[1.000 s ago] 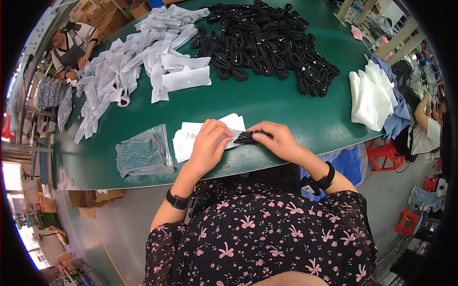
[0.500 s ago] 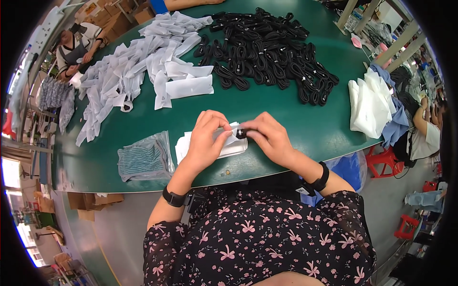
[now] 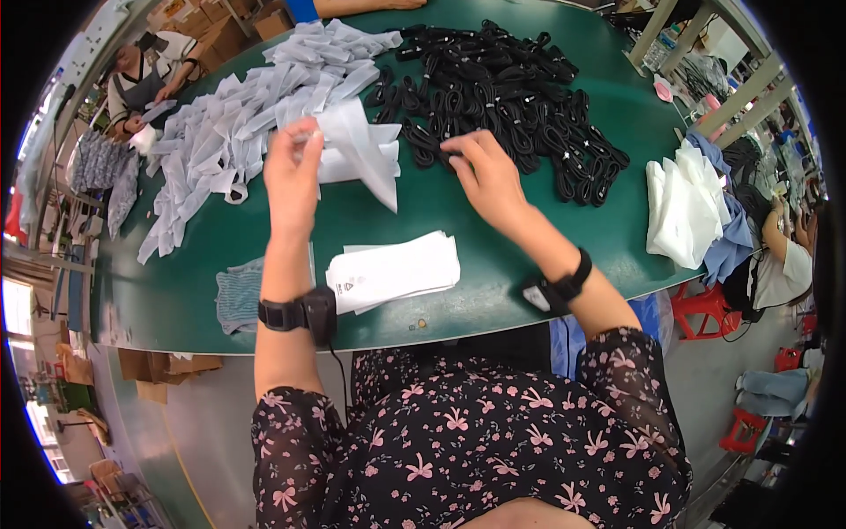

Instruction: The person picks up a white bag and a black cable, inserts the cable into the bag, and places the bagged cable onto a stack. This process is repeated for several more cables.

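My left hand (image 3: 295, 167) is raised over the front of the bag pile, thumb and fingers closed at one end of a whitish translucent plastic bag (image 3: 357, 145). That bag slants down to the right and is slightly blurred; its contents cannot be made out. At the near edge of the black cable heap (image 3: 493, 97), my right hand (image 3: 485, 176) has thumb and forefinger apart, fingertips close to a coiled cable (image 3: 423, 145). Whether they touch it is unclear. A stack of flat white bags (image 3: 397, 269) lies between my forearms.
Similar whitish bags form a long pile (image 3: 211, 132) at the left. A clear bag with striped grey-green fabric (image 3: 238, 295) is partly behind my left forearm. White plastic sheeting (image 3: 687, 207) rests at the right edge. A co-worker (image 3: 150, 79) handles something at the far left.
My hands have parted from above the stack of flat bags. The left has moved up and left with a bag; the right has moved up to the cable heap, without the black item it held.
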Demonstrator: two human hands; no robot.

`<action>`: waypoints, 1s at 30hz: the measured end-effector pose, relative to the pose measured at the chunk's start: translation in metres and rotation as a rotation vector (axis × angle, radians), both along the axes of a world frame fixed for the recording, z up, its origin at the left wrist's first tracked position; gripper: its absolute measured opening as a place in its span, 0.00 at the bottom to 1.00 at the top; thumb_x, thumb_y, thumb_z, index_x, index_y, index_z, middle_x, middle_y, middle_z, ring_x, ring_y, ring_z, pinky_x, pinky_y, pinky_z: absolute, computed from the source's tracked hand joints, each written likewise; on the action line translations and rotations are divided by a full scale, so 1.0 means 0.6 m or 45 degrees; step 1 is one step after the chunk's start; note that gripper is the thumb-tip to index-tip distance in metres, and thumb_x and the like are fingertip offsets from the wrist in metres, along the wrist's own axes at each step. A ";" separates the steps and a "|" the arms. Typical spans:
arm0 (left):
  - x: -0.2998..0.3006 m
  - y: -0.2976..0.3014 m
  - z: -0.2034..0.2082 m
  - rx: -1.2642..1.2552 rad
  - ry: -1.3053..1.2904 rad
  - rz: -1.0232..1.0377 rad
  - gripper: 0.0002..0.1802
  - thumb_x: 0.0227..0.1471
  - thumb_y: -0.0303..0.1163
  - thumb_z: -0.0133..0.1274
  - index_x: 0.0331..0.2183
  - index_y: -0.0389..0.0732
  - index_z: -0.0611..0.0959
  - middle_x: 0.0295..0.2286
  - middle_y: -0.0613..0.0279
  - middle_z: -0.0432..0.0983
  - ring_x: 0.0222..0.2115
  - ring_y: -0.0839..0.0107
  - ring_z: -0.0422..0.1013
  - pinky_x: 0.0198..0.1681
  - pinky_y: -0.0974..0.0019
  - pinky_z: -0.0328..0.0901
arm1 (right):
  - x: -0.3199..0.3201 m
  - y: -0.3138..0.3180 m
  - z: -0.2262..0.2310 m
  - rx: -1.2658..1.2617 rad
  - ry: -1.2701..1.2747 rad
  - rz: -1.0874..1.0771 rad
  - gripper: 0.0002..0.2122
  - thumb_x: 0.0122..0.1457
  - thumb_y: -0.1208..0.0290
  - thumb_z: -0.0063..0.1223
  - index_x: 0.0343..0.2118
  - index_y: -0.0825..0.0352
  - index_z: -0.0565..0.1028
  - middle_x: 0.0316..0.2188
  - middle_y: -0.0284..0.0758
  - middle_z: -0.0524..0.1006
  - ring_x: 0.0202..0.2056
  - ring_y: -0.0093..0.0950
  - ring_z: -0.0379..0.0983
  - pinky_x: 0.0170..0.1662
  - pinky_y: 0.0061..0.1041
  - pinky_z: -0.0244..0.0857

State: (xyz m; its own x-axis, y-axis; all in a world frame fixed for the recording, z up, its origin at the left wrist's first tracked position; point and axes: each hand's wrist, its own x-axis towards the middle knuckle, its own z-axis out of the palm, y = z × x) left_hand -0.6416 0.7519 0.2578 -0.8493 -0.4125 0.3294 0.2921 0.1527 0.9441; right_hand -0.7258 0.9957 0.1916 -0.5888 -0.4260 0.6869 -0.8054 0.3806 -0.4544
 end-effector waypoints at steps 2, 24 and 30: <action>0.016 0.008 0.014 -0.414 0.124 0.335 0.09 0.54 0.29 0.56 0.37 0.35 0.79 0.32 0.64 0.75 0.29 0.74 0.69 0.32 0.70 0.65 | -0.037 -0.002 -0.042 0.178 0.051 -0.010 0.12 0.55 0.74 0.57 0.42 0.66 0.74 0.37 0.40 0.72 0.33 0.37 0.72 0.36 0.30 0.69; 0.145 0.117 -0.141 -0.479 -0.419 -0.286 0.04 0.49 0.21 0.57 0.29 0.34 0.77 0.28 0.62 0.73 0.27 0.73 0.68 0.34 0.72 0.64 | 0.150 0.089 -0.006 0.174 -0.365 0.316 0.16 0.56 0.76 0.53 0.48 0.67 0.71 0.30 0.39 0.74 0.30 0.39 0.74 0.34 0.34 0.68; 0.143 0.111 -0.142 -0.363 -0.363 -0.298 0.04 0.49 0.19 0.57 0.29 0.34 0.77 0.29 0.64 0.73 0.30 0.75 0.68 0.35 0.72 0.64 | 0.161 0.097 -0.007 0.407 0.007 0.311 0.20 0.48 0.81 0.55 0.47 0.65 0.75 0.29 0.34 0.73 0.27 0.32 0.70 0.31 0.30 0.66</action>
State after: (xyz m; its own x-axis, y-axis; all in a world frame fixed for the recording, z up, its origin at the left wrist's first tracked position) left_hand -0.5557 0.8185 0.1727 -0.9819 -0.1257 0.1420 0.0848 0.3788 0.9216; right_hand -0.6292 1.0541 0.1872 -0.4404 -0.7457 0.4999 -0.8918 0.2989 -0.3397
